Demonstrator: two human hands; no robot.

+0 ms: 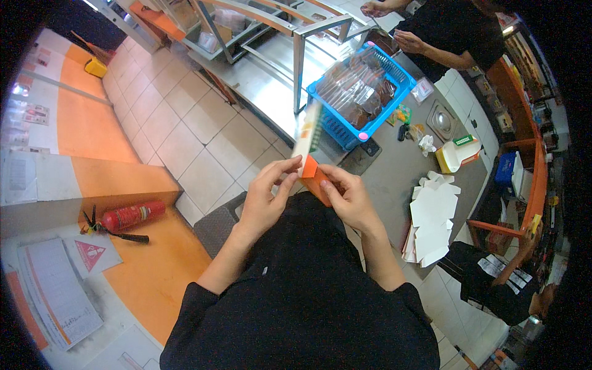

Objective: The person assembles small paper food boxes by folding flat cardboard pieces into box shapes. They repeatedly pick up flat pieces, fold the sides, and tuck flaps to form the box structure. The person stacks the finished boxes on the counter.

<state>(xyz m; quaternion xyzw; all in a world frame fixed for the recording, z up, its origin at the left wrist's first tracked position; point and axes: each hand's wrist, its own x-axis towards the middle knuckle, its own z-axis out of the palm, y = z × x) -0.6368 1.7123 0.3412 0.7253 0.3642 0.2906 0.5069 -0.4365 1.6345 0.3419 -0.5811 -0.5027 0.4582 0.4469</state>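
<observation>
Left hand (269, 192) and right hand (350, 197) together on one orange carton (309, 168).
Each pinches one side of it, before the black shirt (308, 290); farther, a blue basket (338, 127) and flat white card pieces (433, 213) rest on the grey counter (399, 159).

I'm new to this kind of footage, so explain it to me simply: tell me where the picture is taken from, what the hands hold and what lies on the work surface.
No machine here: a bare human left hand and right hand do the work. The single picture comes from a wide fisheye camera worn on the head, looking down, so straight edges bend toward its rim. Together they hold an orange-and-white carton, its upper part blurred. On the work surface lie a blue basket of wrapped packets, an open yellow-and-green carton and flat white cartons.
</observation>
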